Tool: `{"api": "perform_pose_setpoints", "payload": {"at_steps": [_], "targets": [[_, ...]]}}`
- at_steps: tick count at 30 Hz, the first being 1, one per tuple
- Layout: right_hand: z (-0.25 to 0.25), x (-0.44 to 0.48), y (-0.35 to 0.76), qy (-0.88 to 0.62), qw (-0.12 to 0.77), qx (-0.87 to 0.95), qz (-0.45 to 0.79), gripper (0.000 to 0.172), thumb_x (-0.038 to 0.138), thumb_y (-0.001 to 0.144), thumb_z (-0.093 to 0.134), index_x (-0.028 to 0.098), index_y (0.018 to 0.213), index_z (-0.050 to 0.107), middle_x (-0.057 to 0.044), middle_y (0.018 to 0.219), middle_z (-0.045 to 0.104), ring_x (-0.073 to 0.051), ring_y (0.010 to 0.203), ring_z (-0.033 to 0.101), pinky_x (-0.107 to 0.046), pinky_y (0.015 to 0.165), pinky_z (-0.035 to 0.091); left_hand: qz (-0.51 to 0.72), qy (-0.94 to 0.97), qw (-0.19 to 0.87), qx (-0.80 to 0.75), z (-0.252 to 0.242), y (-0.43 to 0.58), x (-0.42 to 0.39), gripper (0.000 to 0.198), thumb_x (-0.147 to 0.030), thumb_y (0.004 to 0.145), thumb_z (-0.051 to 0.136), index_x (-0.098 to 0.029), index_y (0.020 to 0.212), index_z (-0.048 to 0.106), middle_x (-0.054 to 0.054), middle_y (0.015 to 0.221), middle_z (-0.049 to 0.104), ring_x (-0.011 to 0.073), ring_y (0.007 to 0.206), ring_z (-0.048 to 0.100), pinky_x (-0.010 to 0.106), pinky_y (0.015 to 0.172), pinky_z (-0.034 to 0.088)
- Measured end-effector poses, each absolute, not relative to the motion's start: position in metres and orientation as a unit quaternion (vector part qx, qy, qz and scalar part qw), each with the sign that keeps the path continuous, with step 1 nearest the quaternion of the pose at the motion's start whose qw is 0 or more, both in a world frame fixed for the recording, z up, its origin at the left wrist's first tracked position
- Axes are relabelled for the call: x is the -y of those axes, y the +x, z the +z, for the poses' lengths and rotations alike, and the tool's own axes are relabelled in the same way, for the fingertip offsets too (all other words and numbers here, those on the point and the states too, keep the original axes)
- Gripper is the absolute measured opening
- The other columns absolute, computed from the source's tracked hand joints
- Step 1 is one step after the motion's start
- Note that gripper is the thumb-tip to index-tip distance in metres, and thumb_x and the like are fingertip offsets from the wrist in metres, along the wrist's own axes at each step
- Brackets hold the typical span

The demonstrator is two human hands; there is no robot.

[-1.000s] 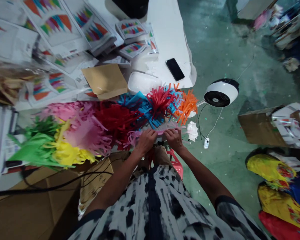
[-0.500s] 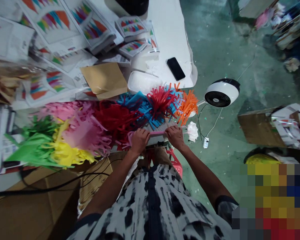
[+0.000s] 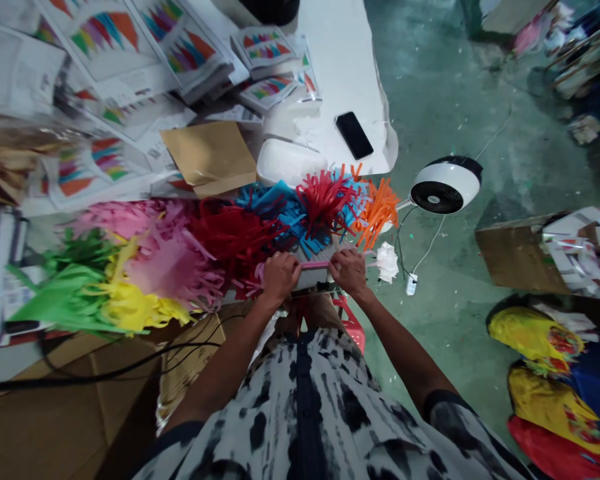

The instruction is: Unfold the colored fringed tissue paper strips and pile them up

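Observation:
Between my two hands runs a narrow rolled strip of pink tissue paper (image 3: 315, 265), level along the table's near edge. My left hand (image 3: 281, 275) is closed round its left part, where loose pink fringe shows beyond the fingers. My right hand (image 3: 349, 270) grips the other part, and a little pink sticks out past it. Just beyond the hands lie fringed paper tassels: a dark red bunch (image 3: 235, 230), a blue bunch (image 3: 285, 210), a brighter red one (image 3: 325, 200) and an orange one (image 3: 377, 212). A crumpled white paper piece (image 3: 387, 262) is right of my right hand.
Pink (image 3: 167, 267), yellow (image 3: 140, 300) and green tassels (image 3: 65, 300) lie to the left. Printed packets (image 3: 110, 40), a brown envelope (image 3: 209, 158) and a phone (image 3: 354, 135) are on the table. A white fan (image 3: 445, 185) stands right; a black cable (image 3: 105, 379) crosses lower left.
Both hands keep hold of the pink strip in nearly the same place. The right hand has shifted very slightly left and up; the view has moved a little.

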State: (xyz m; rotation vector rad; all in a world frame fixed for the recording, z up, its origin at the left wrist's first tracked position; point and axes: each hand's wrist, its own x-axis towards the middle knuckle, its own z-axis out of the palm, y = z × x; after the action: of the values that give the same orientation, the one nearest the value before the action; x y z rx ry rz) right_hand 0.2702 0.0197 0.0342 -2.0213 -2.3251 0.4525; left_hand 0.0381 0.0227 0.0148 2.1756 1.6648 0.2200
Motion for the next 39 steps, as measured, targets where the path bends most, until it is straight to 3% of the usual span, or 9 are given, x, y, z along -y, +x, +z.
{"api": "perform_pose_setpoints", "payload": {"at_steps": [9,14,18,23,29,31,34,39], "targets": [[0.032,-0.024,0.265,-0.692,0.012,0.707,0.145,0.015,0.03,0.092,0.064,0.022,0.082,0.071,-0.01,0.099,0.073,-0.029,0.106,0.056,-0.043,0.095,0.034,0.07,0.76,0.201,-0.614,0.019,0.042,-0.025,0.016,-0.036,0.096,0.066,-0.022,0.091,0.07,0.01,0.094,0.071,0.03,0.098,0.061,0.042,0.08,0.042],[0.035,-0.021,0.257,-0.663,0.003,0.744,0.086,0.015,0.028,0.095,0.061,0.019,0.099,0.072,-0.015,0.111,0.071,-0.032,0.111,0.053,-0.045,0.094,0.032,0.086,0.806,0.172,-0.56,0.022,0.054,-0.021,0.019,-0.024,0.099,0.06,-0.02,0.115,0.068,0.014,0.109,0.07,0.0313,0.106,0.059,0.043,0.085,0.042],[0.022,-0.007,0.253,-0.58,0.006,0.81,0.082,0.023,0.021,0.104,0.05,0.022,0.108,0.072,-0.011,0.114,0.073,-0.027,0.11,0.056,-0.042,0.097,0.028,0.069,0.882,0.197,-0.422,0.016,0.067,-0.017,0.024,-0.015,0.098,0.057,-0.019,0.12,0.067,0.012,0.113,0.069,0.029,0.109,0.059,0.042,0.091,0.044],[0.002,0.018,0.28,-0.539,0.023,0.838,0.085,0.034,0.018,0.105,0.05,0.025,0.132,0.069,-0.009,0.131,0.073,-0.025,0.124,0.056,-0.042,0.103,0.024,0.046,0.892,0.175,-0.413,0.009,0.047,-0.007,0.034,-0.013,0.1,0.052,-0.018,0.131,0.064,0.013,0.123,0.069,0.0283,0.114,0.059,0.043,0.099,0.046],[-0.003,0.027,0.303,-0.564,0.067,0.822,0.039,0.038,0.012,0.098,0.056,0.026,0.129,0.072,-0.008,0.135,0.073,-0.027,0.125,0.058,-0.045,0.108,0.023,0.124,0.858,0.122,-0.484,0.014,0.021,0.005,0.032,-0.016,0.101,0.051,-0.024,0.127,0.069,0.01,0.137,0.067,0.0301,0.135,0.051,0.057,0.124,0.029],[0.0,0.023,0.297,-0.558,0.086,0.825,0.033,0.033,0.014,0.096,0.058,0.023,0.124,0.073,-0.009,0.135,0.072,-0.027,0.125,0.058,-0.045,0.11,0.024,0.131,0.859,0.12,-0.479,0.016,0.032,0.002,0.028,-0.016,0.1,0.053,-0.021,0.121,0.07,0.012,0.136,0.067,0.0305,0.132,0.052,0.054,0.119,0.035],[0.009,0.015,0.287,-0.558,0.1,0.823,0.035,0.025,0.016,0.096,0.058,0.021,0.115,0.074,-0.009,0.133,0.073,-0.027,0.124,0.057,-0.046,0.112,0.025,0.113,0.874,0.155,-0.446,0.016,0.054,-0.007,0.02,-0.017,0.099,0.056,-0.019,0.113,0.071,0.014,0.12,0.071,0.0289,0.113,0.059,0.045,0.098,0.049],[0.02,0.003,0.277,-0.568,0.089,0.816,0.057,0.018,0.019,0.1,0.056,0.023,0.105,0.073,-0.008,0.123,0.074,-0.026,0.118,0.058,-0.046,0.112,0.023,0.117,0.861,0.177,-0.463,0.006,0.07,-0.02,0.011,-0.016,0.098,0.058,-0.018,0.102,0.069,0.011,0.1,0.07,0.0279,0.098,0.06,0.04,0.083,0.047]]}}
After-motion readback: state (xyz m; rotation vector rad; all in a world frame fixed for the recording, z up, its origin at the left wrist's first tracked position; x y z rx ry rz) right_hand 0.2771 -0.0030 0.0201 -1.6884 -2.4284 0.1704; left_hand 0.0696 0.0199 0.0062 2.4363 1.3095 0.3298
